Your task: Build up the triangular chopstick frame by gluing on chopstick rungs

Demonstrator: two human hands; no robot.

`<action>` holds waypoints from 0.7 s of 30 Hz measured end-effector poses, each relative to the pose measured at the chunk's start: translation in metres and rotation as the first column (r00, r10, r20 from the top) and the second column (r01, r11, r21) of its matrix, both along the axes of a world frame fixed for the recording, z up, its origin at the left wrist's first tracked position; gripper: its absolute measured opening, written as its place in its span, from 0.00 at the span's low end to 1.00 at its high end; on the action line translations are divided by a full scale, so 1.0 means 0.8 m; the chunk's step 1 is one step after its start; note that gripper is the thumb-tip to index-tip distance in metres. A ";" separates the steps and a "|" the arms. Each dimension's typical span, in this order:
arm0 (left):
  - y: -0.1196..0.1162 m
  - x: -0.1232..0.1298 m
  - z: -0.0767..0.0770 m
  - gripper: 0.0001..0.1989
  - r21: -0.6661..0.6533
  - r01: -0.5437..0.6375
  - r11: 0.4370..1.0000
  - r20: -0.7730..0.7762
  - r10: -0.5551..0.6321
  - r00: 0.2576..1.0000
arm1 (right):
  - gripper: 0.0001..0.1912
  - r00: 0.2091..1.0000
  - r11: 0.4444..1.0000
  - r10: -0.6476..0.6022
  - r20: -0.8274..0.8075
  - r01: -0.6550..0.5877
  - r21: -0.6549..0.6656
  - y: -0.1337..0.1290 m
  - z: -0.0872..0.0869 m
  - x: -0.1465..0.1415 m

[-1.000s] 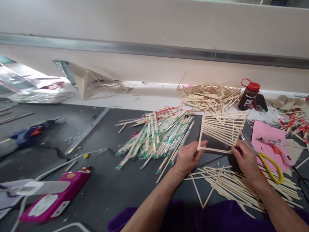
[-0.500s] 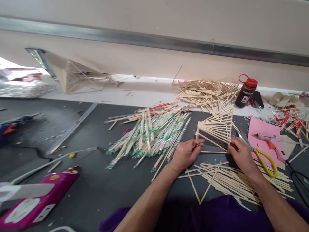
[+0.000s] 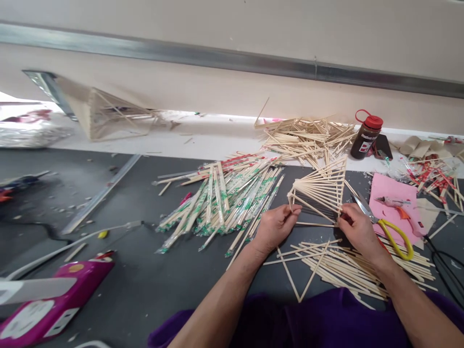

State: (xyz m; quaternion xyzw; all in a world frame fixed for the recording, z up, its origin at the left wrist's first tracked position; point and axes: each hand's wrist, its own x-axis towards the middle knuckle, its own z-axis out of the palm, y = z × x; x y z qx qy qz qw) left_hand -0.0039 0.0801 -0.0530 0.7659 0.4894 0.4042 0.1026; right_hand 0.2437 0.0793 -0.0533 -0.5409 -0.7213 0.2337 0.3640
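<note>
Between my two hands is a fan-shaped frame of wooden chopsticks (image 3: 324,186), its sticks spreading from a narrow left end to a wide right side. My left hand (image 3: 277,224) pinches its lower left corner, fingers closed together. At the lower right corner, my right hand (image 3: 357,227) grips the frame between thumb and fingers. Loose bare chopsticks (image 3: 348,273) lie just below my hands. Two sticks form a V (image 3: 299,296) on their left. Scissors with yellow handles (image 3: 398,241) rest beside my right wrist.
Wrapped chopsticks (image 3: 217,208) are heaped to the left; more bare sticks (image 3: 308,137) are piled behind. A glue gun (image 3: 402,208) lies on pink paper (image 3: 386,188), near a red-capped bottle (image 3: 367,137). A magenta device (image 3: 61,299), a metal ruler (image 3: 103,193) and a triangular stick structure (image 3: 112,116) stand left.
The frame's left end has tilted slightly in my grip, showing more of its corner. Both hands keep hold. The whole view has shifted a little.
</note>
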 end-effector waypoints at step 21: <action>0.002 0.000 -0.001 0.09 -0.066 -0.054 0.996 0.009 0.055 0.998 | 0.15 0.955 0.980 -0.173 -0.242 0.143 -0.137 -0.001 0.020 0.004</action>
